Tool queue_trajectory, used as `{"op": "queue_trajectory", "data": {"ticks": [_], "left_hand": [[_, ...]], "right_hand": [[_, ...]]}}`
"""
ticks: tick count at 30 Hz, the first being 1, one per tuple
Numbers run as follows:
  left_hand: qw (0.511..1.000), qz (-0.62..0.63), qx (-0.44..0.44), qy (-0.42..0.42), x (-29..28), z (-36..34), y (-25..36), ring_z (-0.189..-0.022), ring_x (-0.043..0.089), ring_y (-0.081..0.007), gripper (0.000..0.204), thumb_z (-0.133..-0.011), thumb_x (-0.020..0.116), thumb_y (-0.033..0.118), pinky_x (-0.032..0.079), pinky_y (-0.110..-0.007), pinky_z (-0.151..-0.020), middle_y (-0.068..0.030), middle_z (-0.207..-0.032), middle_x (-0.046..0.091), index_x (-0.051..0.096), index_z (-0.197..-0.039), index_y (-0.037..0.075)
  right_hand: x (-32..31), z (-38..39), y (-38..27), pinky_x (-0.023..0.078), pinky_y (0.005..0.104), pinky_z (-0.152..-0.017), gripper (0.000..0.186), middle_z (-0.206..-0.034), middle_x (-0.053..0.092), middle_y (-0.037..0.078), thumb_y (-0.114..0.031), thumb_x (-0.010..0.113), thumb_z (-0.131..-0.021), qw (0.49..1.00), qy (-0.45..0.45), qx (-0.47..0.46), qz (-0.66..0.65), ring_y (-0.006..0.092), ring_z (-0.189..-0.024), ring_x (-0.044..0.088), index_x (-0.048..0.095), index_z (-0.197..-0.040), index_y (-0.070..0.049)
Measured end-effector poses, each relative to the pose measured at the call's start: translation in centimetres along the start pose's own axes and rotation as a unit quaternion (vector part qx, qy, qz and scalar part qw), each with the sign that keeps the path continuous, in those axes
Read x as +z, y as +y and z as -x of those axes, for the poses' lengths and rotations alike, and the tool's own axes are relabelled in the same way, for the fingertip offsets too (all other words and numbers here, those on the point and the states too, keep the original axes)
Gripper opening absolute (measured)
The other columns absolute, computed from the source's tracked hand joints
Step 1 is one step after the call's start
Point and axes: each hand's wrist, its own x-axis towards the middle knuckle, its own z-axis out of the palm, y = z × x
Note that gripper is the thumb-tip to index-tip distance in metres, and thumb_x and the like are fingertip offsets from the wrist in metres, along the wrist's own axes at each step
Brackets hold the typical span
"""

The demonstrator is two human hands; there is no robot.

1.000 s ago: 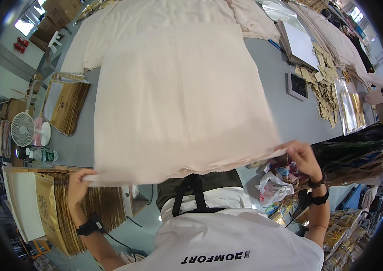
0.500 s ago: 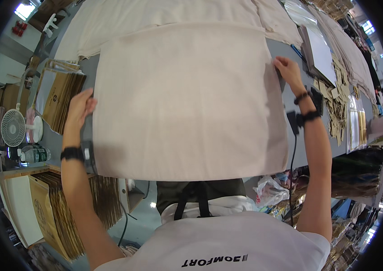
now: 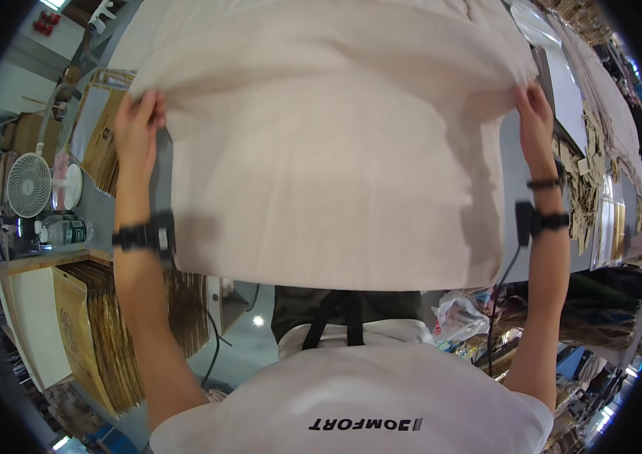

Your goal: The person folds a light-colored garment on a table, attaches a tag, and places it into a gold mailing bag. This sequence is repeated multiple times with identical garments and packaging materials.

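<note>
A wide piece of beige fabric covers the middle of the grey table, its near edge hanging close to my body. Its far part is raised, with soft folds running between my hands. My left hand pinches the fabric at the far left side, fingers closed over its edge. Level with it on the far right, my right hand grips the opposite edge between thumb and fingers. Whether the raised part and the flat near part are one piece, I cannot tell. Each wrist wears a black strapped device.
Left of the fabric stand brown paper envelopes, a white fan and a plastic bottle. A box of brown packets sits below. On the right lie a white sheet stack and loose cardboard tags.
Both hands have moved away from me and outward, and each has taken hold of the beige fabric. The far part of the fabric has risen and spread wider.
</note>
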Motion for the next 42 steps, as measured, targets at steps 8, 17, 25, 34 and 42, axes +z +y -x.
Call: {"op": "queue_trajectory", "data": {"ticks": [8,17,25,34,42], "left_hand": [[0.933,-0.359,-0.038,0.017,-10.4,13.5,-3.3,-0.114,0.067,-0.0168,0.037,-0.102,0.069,0.004,0.051,-0.029,-0.1,-0.0116,-0.129,0.072,0.067,-0.138,0.0],[0.911,-0.413,0.023,0.003,-3.7,4.6,-5.2,-0.098,0.068,-0.0171,0.047,-0.092,0.082,0.035,0.053,-0.033,-0.093,-0.0081,-0.121,0.074,0.075,-0.125,0.001],[0.908,-0.414,0.054,0.042,2.3,-2.7,-2.0,-0.089,0.063,-0.0148,0.039,-0.091,0.084,0.037,0.052,-0.032,-0.08,-0.007,-0.102,0.072,0.074,-0.097,0.0],[0.952,-0.205,0.224,0.048,-2.0,9.8,4.0,-0.109,0.062,-0.0132,0.025,-0.102,0.071,0.012,0.049,-0.029,-0.098,-0.0056,-0.119,0.067,0.065,-0.124,0.001],[0.931,-0.353,0.005,-0.095,-8.2,24.1,0.4,-0.113,0.065,-0.0163,0.037,-0.102,0.072,0.012,0.05,-0.033,-0.101,-0.0143,-0.125,0.074,0.068,-0.135,-0.003]], "right_hand": [[-6.1,13.9,-2.1,0.05,0.0307,-0.094,0.038,-0.13,0.073,0.008,0.005,0.062,-0.097,0.915,-0.125,0.05,0.38,0.0136,-0.118,0.064,0.071,-0.131,-0.007],[-0.4,5.3,2.2,0.053,0.0301,-0.088,0.051,-0.127,0.071,0.012,-0.041,0.084,-0.09,0.926,-0.13,0.019,0.355,0.0172,-0.107,0.065,0.075,-0.126,-0.006],[4.8,-1.5,0.8,0.055,0.0311,-0.076,0.042,-0.087,0.075,0.008,-0.041,0.082,-0.093,0.908,0.074,0.014,0.412,0.0187,-0.078,0.069,0.078,-0.109,-0.003],[-0.1,10.1,-7.4,0.047,0.0246,-0.071,0.034,-0.084,0.064,-0.001,-0.035,0.073,-0.104,0.936,0.085,-0.093,0.327,0.0075,-0.077,0.055,0.072,-0.112,-0.002],[-2.2,23.4,-10.2,0.053,0.035,-0.087,0.024,-0.111,0.076,0.014,-0.02,0.065,-0.107,0.907,-0.161,0.022,0.389,0.0262,-0.099,0.068,0.074,-0.103,0.002]]}}
